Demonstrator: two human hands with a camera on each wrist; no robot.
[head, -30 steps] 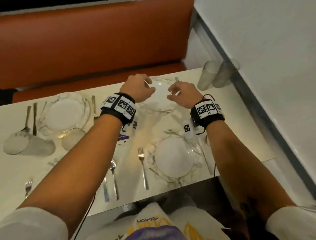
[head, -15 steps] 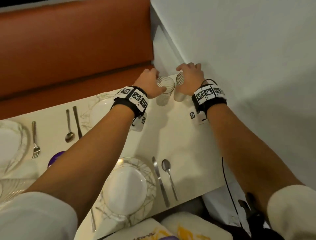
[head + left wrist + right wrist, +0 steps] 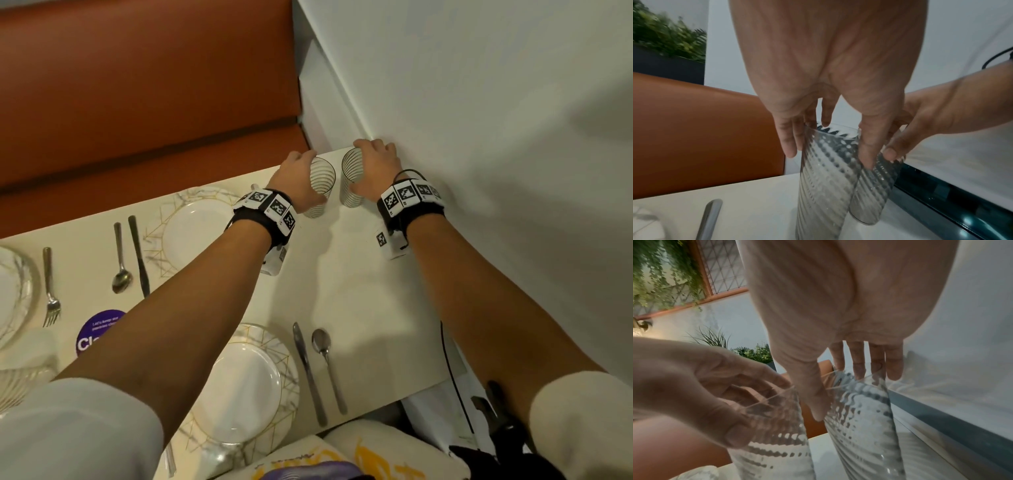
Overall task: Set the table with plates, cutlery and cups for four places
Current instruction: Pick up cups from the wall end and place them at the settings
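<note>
Two ribbed clear glasses stand side by side at the table's far right corner. My left hand (image 3: 301, 178) grips the left glass (image 3: 320, 186), thumb on one side and fingers round the other; in the left wrist view this left glass (image 3: 824, 178) fills the middle. My right hand (image 3: 375, 164) grips the right glass (image 3: 352, 178), close against the wall; the right wrist view shows that right glass (image 3: 861, 426) under the thumb and fingers. Plates lie at the far place (image 3: 191, 233) and the near place (image 3: 246, 387), each with cutlery beside it.
A knife (image 3: 308, 373) and spoon (image 3: 327, 366) lie right of the near plate; a spoon (image 3: 120, 260) and knife (image 3: 138, 253) lie left of the far plate. A fork (image 3: 51, 291) and a purple sticker (image 3: 97, 330) sit farther left. The white wall (image 3: 479, 137) borders the table's right edge; an orange bench runs behind.
Both hands left the far plate and reached right to the two glasses by the wall; their fingers have now closed round the glasses. The head view swung right.
</note>
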